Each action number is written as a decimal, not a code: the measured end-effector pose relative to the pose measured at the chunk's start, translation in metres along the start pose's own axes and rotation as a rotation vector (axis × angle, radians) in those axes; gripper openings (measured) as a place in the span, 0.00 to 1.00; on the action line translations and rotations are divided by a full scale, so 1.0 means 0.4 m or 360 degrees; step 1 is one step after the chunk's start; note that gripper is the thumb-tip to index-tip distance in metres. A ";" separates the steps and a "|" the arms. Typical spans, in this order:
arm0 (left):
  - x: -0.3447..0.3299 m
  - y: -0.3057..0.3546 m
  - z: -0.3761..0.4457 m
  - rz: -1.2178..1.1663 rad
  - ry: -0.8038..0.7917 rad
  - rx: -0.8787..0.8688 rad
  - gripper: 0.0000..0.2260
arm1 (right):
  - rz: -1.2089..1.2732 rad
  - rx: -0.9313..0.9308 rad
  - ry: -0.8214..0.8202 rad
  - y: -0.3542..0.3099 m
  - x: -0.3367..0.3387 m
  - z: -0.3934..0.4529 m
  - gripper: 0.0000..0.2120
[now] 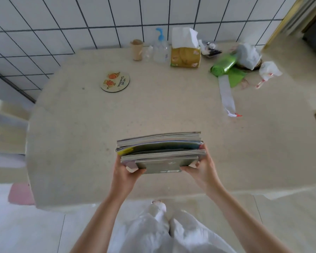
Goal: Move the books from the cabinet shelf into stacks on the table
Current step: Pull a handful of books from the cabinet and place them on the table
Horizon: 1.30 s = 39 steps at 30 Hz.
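A bundle of several thin books (161,150) stands on edge over the near middle of the beige table (80,134), spines and page edges facing up. My left hand (127,175) grips the bundle's near left corner. My right hand (202,168) grips its near right end, fingers wrapped round the side. Whether the books touch the tabletop I cannot tell. The cabinet shelf is out of view.
A round coaster (115,81) lies at the back left. Along the tiled wall stand a brown cup (136,50), a pump bottle (160,46) and a tissue box (185,52). Green bags (224,65) and white plastic bags (248,55) clutter the back right. A chair (5,125) stands at the left.
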<state>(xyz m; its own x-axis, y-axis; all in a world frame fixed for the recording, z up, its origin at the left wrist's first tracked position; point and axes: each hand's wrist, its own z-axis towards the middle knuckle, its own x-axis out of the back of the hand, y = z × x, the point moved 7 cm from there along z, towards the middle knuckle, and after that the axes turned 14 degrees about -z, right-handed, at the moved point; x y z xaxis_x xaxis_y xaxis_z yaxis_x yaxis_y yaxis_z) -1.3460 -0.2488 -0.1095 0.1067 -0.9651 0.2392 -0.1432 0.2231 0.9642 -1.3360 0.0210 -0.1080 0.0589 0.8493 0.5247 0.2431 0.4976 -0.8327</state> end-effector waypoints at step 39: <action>0.036 -0.042 0.147 -0.0203 -0.0225 0.0350 0.25 | -0.0104 -0.0145 -0.0354 -0.003 -0.036 0.098 0.23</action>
<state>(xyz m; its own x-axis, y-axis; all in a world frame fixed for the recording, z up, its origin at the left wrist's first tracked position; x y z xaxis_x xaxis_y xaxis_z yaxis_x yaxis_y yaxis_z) -1.3998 -0.2743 -0.1289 0.0017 -0.9964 0.0846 -0.3490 0.0787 0.9338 -1.3750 0.0150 -0.1215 -0.1719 0.8388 0.5166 0.3262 0.5432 -0.7736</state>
